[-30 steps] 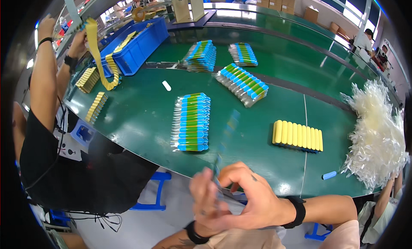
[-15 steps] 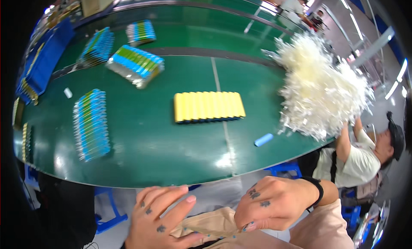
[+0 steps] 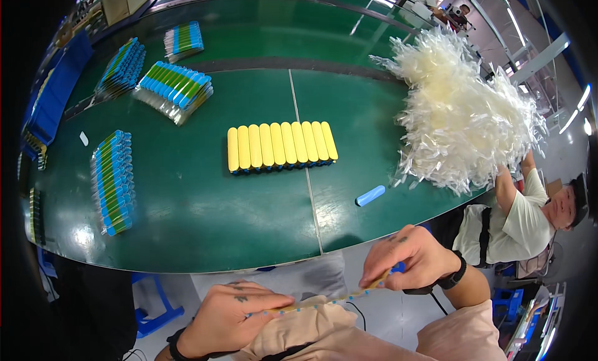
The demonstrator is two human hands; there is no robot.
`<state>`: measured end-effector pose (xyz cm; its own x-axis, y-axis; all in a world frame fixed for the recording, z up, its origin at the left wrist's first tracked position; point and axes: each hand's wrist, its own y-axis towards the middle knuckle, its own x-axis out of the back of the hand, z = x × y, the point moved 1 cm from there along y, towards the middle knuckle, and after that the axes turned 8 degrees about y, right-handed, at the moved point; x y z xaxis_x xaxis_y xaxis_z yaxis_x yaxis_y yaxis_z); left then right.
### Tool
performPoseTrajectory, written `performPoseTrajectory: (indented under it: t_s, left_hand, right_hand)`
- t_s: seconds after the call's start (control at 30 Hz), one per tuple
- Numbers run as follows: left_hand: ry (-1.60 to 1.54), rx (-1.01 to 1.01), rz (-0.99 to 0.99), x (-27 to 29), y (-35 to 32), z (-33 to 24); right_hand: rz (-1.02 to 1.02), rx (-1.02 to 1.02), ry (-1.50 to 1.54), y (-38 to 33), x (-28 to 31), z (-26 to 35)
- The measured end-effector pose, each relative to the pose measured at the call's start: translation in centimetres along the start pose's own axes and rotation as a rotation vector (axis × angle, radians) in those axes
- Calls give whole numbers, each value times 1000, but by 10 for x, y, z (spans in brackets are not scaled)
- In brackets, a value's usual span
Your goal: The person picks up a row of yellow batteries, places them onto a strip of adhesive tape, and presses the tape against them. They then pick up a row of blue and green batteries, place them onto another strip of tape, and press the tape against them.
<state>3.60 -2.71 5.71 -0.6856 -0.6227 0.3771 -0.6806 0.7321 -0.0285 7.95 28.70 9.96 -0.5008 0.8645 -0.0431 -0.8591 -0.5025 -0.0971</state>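
Observation:
Low in front of my lap, a thin yellowish strip with blue dots (image 3: 324, 301) stretches between my two hands. My left hand (image 3: 240, 311) is closed on its left end, thumb and fingers pressed together. Higher up, my right hand (image 3: 414, 258) pinches the other end, and something small and blue (image 3: 398, 267) shows between its fingers. Beyond the hands, a row of yellow round-ended sticks (image 3: 280, 144) lies side by side on the green table (image 3: 218, 218). A single blue stick (image 3: 370, 196) rests closer to the table's near edge.
Bundles of blue-and-green sticks in clear sleeves (image 3: 113, 181) lie at the left, with more bundles (image 3: 174, 87) behind. A blue bin (image 3: 59, 90) stands far left. At right is a heap of clear plastic sleeves (image 3: 464, 118), with another person's arms (image 3: 507, 190) beside it.
My right hand has risen and moved right, away from the left hand. My left hand's fingers, spread before, are now closed on the strip, which is stretched between the hands.

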Motion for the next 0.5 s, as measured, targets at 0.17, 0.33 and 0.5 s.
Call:
performPoseTrajectory:
  t_s: [0.17,0.33,0.5]
  left_hand:
    - [763,-410,-136,6,13,4]
    - [1058,-482,-208,0,28,17]
    - [1144,-476,-129,-18,19,40]
  right_hand:
    - [-34,377,-649,10,4,-10]
    - [-63,525,-1089,15,17,-34]
    - [8,502,-1253,7,17,-63]
